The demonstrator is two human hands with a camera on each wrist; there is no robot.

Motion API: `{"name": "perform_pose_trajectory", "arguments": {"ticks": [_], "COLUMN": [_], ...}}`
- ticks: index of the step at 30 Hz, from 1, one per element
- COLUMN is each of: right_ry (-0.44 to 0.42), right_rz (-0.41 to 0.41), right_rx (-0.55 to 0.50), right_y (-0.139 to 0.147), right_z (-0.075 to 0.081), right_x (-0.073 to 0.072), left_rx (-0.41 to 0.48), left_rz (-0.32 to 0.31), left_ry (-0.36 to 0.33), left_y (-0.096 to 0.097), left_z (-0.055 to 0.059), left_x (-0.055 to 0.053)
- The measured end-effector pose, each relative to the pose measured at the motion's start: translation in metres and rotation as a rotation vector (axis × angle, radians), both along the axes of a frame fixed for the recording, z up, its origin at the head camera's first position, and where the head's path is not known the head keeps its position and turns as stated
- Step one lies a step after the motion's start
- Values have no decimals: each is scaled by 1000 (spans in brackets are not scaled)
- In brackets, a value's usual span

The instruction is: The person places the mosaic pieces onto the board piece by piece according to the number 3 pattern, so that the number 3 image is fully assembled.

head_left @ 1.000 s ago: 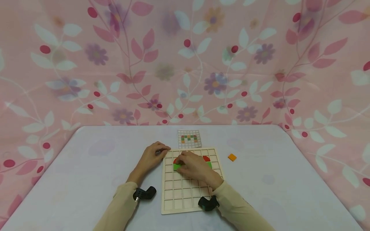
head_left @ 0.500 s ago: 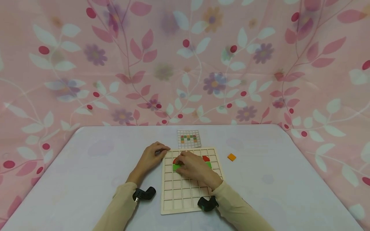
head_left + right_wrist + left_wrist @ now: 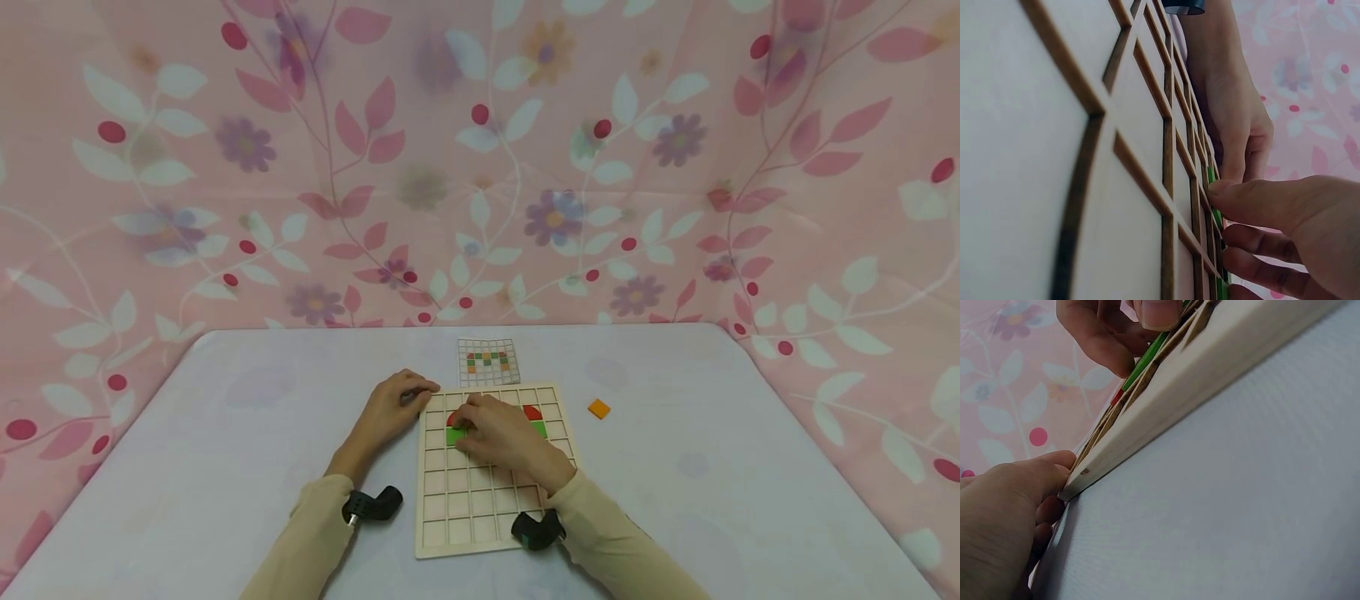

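Note:
A pale wooden grid board (image 3: 457,504) lies in front of me. My left hand (image 3: 388,408) grips its far left corner, the thumb on top and the other fingers curled by the edge in the left wrist view. My right hand (image 3: 501,432) is over the board's upper rows, its thumb and curled fingers around a green tile (image 3: 1217,215) in the right wrist view. Beside the fingertips sit a red quarter-round tile (image 3: 452,418) and a green square tile (image 3: 454,437). To the right are another red tile (image 3: 532,412) and green tile (image 3: 538,428). The palm hides the cells between.
A printed pattern card (image 3: 487,362) lies beyond the board's far edge. One orange square tile (image 3: 598,409) is on the white table (image 3: 697,483) to the right. A floral cloth (image 3: 480,167) hangs behind the table.
The whole head view shifts slightly left. Both hands stay where they are on the board, and the tiles in sight keep their places.

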State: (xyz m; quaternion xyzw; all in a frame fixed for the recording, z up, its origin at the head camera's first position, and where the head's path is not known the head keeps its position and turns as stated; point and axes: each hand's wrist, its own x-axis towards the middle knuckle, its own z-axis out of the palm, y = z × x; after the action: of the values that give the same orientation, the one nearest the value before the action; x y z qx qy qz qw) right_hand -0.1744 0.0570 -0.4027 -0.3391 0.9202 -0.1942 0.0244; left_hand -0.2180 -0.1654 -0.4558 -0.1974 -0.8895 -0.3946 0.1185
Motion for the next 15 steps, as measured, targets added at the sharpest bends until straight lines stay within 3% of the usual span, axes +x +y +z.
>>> {"name": "perform_pose_trajectory", "arguments": {"ticks": [15], "right_ry": [-9], "right_rz": [5], "right_rx": [-67], "right_y": [14], "right_z": [7], "right_x": [-7], "left_rx": [0], "left_rz": [-1], "left_ry": [-1], "left_y": [-1], "left_z": [-1], "left_x": [-1]}}
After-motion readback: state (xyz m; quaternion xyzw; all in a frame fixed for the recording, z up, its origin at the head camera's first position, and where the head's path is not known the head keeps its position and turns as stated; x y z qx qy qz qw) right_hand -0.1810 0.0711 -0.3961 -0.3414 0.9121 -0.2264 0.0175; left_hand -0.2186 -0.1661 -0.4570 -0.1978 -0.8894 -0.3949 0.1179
